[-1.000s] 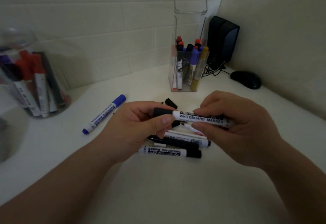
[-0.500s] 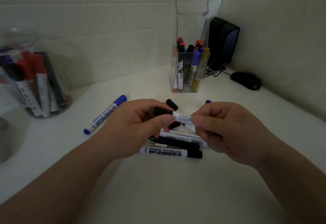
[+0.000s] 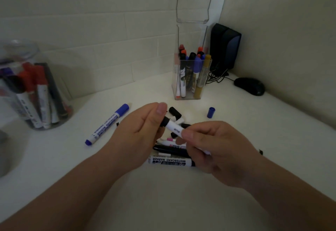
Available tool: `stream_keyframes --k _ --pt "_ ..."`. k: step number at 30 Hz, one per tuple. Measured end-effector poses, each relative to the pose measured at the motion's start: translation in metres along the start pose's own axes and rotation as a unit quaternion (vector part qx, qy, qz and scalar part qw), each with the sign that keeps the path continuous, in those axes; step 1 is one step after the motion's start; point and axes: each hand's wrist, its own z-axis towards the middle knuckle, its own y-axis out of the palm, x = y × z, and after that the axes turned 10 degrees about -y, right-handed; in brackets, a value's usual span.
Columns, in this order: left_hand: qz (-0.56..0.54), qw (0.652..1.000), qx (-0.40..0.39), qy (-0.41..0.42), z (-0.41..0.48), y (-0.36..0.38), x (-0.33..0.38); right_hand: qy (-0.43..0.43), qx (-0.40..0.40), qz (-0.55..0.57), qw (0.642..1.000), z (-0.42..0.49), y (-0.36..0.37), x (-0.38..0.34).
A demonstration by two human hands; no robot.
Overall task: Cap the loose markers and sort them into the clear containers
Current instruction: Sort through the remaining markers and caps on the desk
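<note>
My right hand (image 3: 216,150) grips a white whiteboard marker (image 3: 174,129) by its barrel, tilted up to the left. My left hand (image 3: 138,132) pinches the black cap (image 3: 165,121) on the marker's tip. Under my hands lies a pile of loose markers (image 3: 171,161) and black caps (image 3: 175,112). A blue-capped marker (image 3: 107,124) lies alone to the left. A loose blue cap (image 3: 211,112) stands to the right. A clear square container (image 3: 190,78) with several markers stands behind. A round clear jar (image 3: 32,92) with red and black markers is at the left.
A black computer mouse (image 3: 249,86) and a black speaker (image 3: 225,46) with cables sit in the back right corner. A tall clear holder (image 3: 194,3) rises behind the square container. Tiled wall runs along the back; a grey object (image 3: 3,150) sits at the left edge.
The marker has tilted from level to pointing up-left, and my right hand slid down and toward me along the barrel. My left hand stays on the black cap. The blue cap has come into sight.
</note>
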Motion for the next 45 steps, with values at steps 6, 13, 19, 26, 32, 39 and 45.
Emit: stream_keyframes --k 6,13,19,26,32,39,45 --pt "0.075 0.997 0.005 0.010 0.003 -0.002 -0.004 -0.023 -0.028 -0.198 0.980 0.007 -0.002 -0.008" --pt "-0.056 0.993 0.106 0.008 0.008 -0.002 -0.006 -0.097 -0.011 -0.350 0.931 0.017 0.007 -0.027" --pt "-0.025 0.972 0.233 -0.008 0.016 -0.022 -0.020 -0.285 0.192 -0.298 0.891 0.069 -0.013 -0.080" --pt "0.010 0.967 0.254 0.010 0.015 -0.030 -0.024 -0.387 0.316 -0.406 0.765 0.164 -0.059 -0.120" --pt "-0.019 0.921 0.383 0.074 0.021 -0.056 -0.029 -0.213 0.220 -0.532 0.789 0.191 -0.073 -0.090" --pt "0.027 0.911 0.400 0.102 0.024 -0.063 -0.033 -0.232 0.235 -0.552 0.766 0.115 -0.058 -0.063" --pt "-0.061 0.865 0.491 0.078 0.027 -0.099 -0.027 -0.117 0.071 -0.584 0.800 0.041 -0.047 -0.032"
